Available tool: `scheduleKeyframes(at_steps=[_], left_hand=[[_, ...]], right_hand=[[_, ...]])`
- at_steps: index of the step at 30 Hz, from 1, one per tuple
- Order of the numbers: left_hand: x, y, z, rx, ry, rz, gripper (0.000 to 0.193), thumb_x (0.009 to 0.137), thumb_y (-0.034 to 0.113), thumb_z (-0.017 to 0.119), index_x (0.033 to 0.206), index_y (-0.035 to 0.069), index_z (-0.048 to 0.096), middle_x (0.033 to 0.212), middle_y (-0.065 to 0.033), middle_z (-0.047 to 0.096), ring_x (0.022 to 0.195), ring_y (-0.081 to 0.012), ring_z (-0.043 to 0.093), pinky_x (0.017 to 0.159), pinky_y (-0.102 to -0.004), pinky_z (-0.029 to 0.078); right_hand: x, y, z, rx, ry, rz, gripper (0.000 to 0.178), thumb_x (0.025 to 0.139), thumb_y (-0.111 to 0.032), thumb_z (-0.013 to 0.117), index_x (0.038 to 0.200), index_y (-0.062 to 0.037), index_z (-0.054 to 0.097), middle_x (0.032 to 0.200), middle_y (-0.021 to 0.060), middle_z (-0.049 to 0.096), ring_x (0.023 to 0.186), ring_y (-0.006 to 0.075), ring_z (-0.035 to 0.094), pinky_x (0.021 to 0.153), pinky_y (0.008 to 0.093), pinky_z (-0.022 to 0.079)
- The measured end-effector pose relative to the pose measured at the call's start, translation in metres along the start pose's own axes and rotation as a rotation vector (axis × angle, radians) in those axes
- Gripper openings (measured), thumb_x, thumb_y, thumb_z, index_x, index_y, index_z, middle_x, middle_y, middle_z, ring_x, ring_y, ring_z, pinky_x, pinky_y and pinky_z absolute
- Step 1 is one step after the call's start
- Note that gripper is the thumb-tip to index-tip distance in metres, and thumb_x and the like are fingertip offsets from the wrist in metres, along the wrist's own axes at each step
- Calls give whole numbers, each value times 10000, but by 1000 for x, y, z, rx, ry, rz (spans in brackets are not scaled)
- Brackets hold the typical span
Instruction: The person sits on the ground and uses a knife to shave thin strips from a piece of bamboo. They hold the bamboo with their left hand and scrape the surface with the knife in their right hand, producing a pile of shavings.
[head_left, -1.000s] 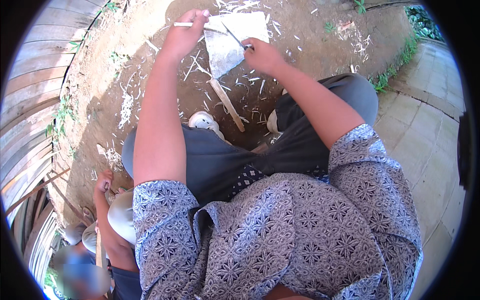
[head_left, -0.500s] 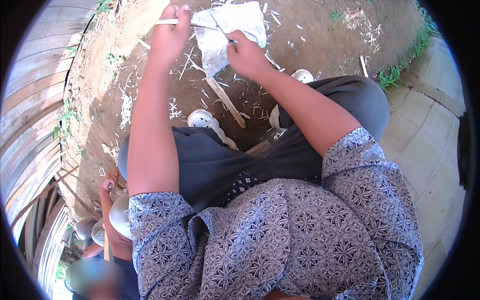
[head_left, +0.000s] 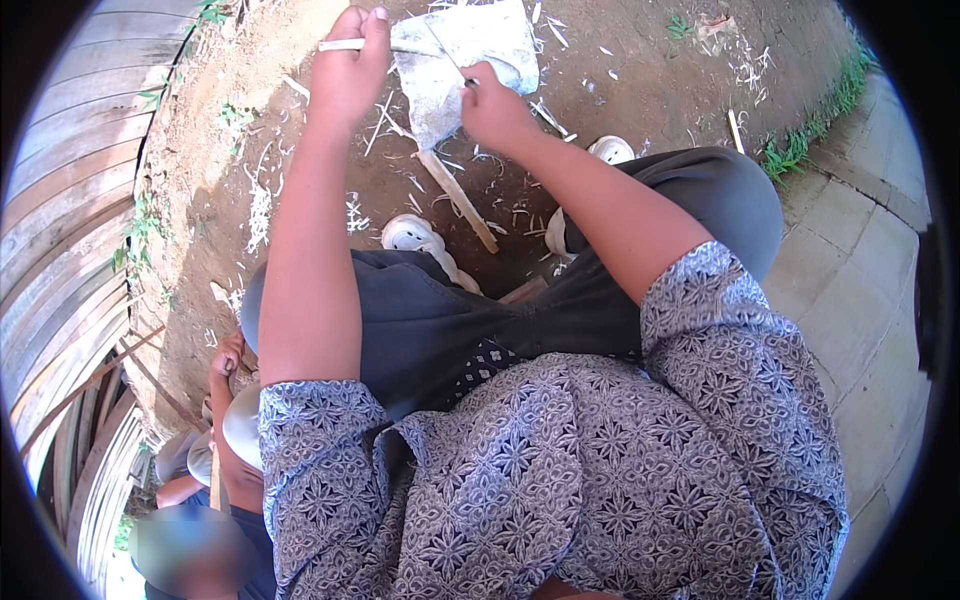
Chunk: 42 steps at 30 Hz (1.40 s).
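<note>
My left hand (head_left: 350, 72) is closed around a thin pale wooden stick (head_left: 341, 45), its thumb along the top. The stick runs to the right, over a dirty white sheet (head_left: 470, 45) that lies on the ground. My right hand (head_left: 497, 112) grips a knife (head_left: 447, 52) whose handle is mostly hidden in the fist. Its narrow blade slants up and left, towards the stick's right part. Whether the edge touches the stick, I cannot tell. Between my feet and the sheet lies a longer flat piece of wood (head_left: 458, 200).
Pale shavings (head_left: 258, 205) are scattered over the brown soil. My white shoes (head_left: 408, 234) stand below the sheet. A slatted wooden wall (head_left: 80, 150) curves along the left, where another person's hand (head_left: 228, 353) shows. Grey paving (head_left: 835, 215) borders the right side.
The whole view has shifted slightly to the right. Both hands, the stick and the knife keep nearly the same places relative to each other.
</note>
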<state>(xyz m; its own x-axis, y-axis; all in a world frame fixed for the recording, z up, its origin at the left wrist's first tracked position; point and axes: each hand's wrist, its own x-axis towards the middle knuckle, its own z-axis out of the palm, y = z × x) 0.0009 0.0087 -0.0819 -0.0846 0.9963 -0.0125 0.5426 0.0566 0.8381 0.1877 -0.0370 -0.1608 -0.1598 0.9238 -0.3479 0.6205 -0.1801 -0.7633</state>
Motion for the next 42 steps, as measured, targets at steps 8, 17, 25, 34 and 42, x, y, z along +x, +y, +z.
scheduleKeyframes(at_steps=[8,17,25,34,42], left_hand=[[-5,-7,-1,21,84,-8,415,1064,374,521,784,69,489,642,30,430,623,-64,391,562,-291,360],[-3,-14,-1,30,95,17,426,1066,383,513,782,66,490,637,26,431,623,-69,388,569,-296,368],[1,-4,4,53,79,58,426,1065,373,519,785,53,487,638,22,432,629,-72,386,572,-299,364],[-2,-13,0,94,120,6,433,1064,363,519,773,44,481,633,6,438,625,-75,389,559,-314,356],[-2,-15,0,107,132,60,412,1064,348,518,792,37,515,622,-6,441,621,-87,404,563,-316,369]], right_hand=[[-8,-21,-2,59,27,-143,337,1024,-219,537,1340,-121,477,711,171,637,664,370,654,657,471,484],[-7,-36,-9,51,-60,-42,315,1020,-214,503,1322,-127,479,902,212,708,835,432,684,777,521,517],[1,-9,2,102,33,-143,339,1026,-236,538,1350,-153,482,710,160,638,648,348,649,643,464,489],[-7,-30,-2,58,-7,-164,361,1027,-225,540,1368,-137,460,678,160,628,670,350,668,669,468,493],[-7,-31,-13,-23,-125,13,331,1017,-228,510,1312,-90,452,961,220,704,926,433,686,821,526,523]])
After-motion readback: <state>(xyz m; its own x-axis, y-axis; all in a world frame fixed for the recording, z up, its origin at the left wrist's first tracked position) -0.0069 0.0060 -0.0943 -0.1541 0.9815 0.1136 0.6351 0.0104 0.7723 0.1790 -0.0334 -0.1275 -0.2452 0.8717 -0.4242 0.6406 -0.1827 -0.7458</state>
